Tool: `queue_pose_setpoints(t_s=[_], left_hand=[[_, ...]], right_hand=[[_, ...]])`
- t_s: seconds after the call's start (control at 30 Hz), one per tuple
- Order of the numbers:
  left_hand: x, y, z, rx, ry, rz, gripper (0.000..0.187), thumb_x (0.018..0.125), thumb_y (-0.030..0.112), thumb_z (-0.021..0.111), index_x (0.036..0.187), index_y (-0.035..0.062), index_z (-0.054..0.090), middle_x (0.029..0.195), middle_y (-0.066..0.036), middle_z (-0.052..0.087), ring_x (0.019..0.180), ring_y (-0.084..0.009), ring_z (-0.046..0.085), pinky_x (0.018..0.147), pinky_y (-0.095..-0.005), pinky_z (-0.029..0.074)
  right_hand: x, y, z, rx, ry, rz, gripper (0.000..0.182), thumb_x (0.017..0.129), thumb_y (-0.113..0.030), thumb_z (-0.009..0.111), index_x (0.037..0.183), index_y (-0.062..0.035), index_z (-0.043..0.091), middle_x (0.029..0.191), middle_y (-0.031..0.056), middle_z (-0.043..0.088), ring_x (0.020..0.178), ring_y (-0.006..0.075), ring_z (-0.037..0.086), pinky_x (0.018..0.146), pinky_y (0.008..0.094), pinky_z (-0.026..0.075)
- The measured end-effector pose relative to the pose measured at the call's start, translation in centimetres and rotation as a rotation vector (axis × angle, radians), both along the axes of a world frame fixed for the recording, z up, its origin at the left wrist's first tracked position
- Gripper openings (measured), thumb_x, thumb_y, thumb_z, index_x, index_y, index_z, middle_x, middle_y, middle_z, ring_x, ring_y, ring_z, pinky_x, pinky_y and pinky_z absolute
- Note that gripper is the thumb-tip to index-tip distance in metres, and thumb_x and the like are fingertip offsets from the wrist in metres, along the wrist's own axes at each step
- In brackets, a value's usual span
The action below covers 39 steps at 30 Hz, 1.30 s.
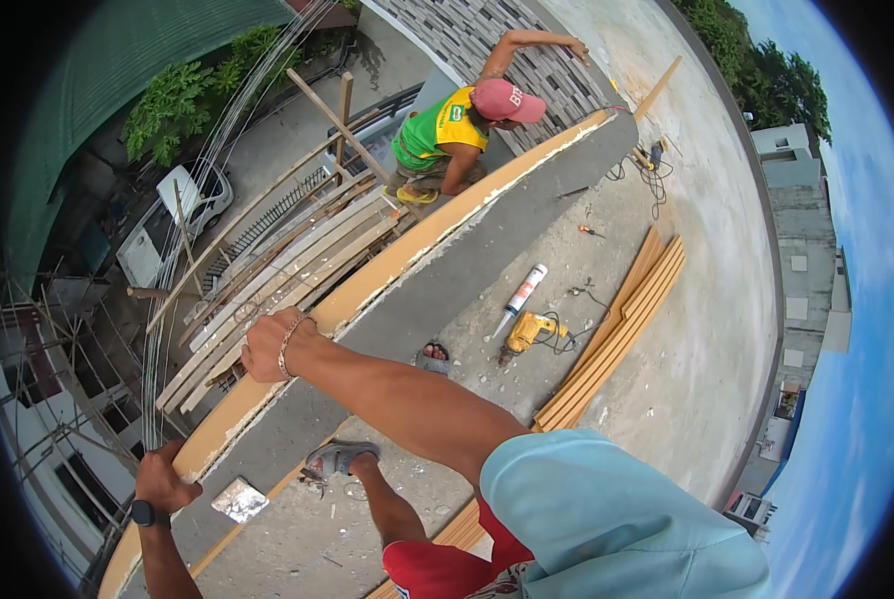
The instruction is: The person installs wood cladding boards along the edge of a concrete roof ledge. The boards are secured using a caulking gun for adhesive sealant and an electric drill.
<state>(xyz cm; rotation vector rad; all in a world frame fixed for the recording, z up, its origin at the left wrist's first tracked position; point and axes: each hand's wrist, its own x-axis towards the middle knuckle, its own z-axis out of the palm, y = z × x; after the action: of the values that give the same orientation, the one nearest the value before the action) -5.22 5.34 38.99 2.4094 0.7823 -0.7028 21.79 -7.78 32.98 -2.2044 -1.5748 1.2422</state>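
A long tan moulding strip (367,290) runs along the outer edge of the grey cement ledge (417,295), with a rough whitish line of filler at their joint. My right hand (275,344), wearing a chain bracelet, is closed over the strip near its middle. Farther down, my left hand (165,481), with a dark watch at the wrist, grips the same strip; its thumb lies on the near side and its other fingers are partly hidden beyond the edge. Close to that hand, a whitish, speckled square plate (239,500) rests on the ledge.
Beyond the ledge, a co-worker (447,125) in a cap is near scaffold planks (297,270), above a steep drop. On the floor lie a sealant cartridge (522,297), a yellow drill (532,334), a corded tool (653,155), an orange-handled tool (590,231) and brown slats (617,334).
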Motion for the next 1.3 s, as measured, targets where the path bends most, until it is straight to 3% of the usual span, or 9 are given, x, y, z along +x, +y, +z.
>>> queue_pose_setpoints(t_s=[1.13, 1.3], left_hand=[[0.4, -0.2, 0.7, -0.004, 0.048, 0.027, 0.044, 0.045, 0.014, 0.064, 0.087, 0.0, 0.063, 0.078, -0.02, 0.065, 0.074, -0.0382, 0.063, 0.069, -0.0412, 0.052], [-0.8, -0.3, 0.0, 0.118, -0.095, 0.016, 0.047, 0.045, 0.013, 0.064, 0.091, 0.001, 0.062, 0.075, -0.022, 0.064, 0.073, -0.0392, 0.062, 0.069, -0.042, 0.051]], right_hand=[[-0.1, 0.2, -0.2, 0.014, -0.031, 0.046, 0.044, 0.087, -0.03, 0.037, 0.081, -0.0004, 0.068, 0.085, 0.0217, 0.066, 0.082, 0.0362, 0.065, 0.076, 0.0429, 0.051], [0.1, 0.0, 0.9, 0.008, -0.05, 0.098, 0.04, 0.087, -0.028, 0.039, 0.085, -0.0028, 0.07, 0.089, 0.0193, 0.067, 0.086, 0.0327, 0.065, 0.079, 0.0415, 0.05]])
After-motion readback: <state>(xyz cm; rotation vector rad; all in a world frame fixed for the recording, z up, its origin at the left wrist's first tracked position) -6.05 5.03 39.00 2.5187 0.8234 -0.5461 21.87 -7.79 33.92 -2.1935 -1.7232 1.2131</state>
